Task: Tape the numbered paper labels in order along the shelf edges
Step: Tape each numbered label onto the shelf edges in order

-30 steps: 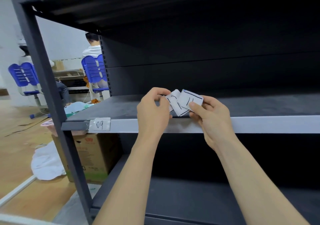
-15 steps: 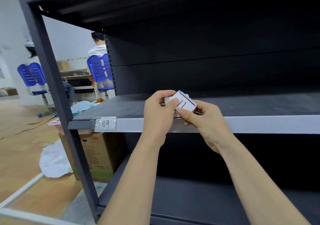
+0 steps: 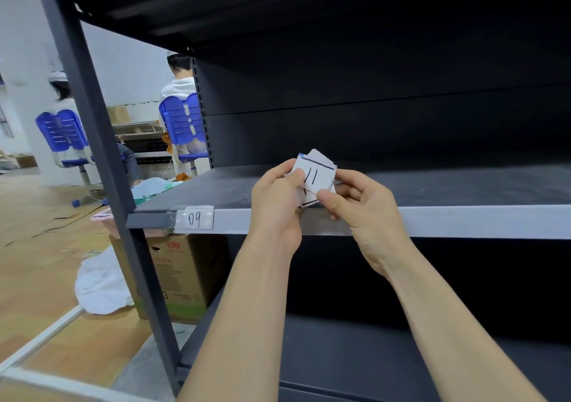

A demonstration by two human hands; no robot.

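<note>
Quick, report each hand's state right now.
Left hand: pinching the labels.
Right hand: pinching the same labels from the other side.

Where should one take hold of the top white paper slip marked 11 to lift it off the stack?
Probably by its free upper right corner, coming from above, with a thumb-and-finger grip across the thin sheet. The white paper label marked 11 tops the paper stack; the left hand covers its left edge and the right hand pinches the bottom.
</note>
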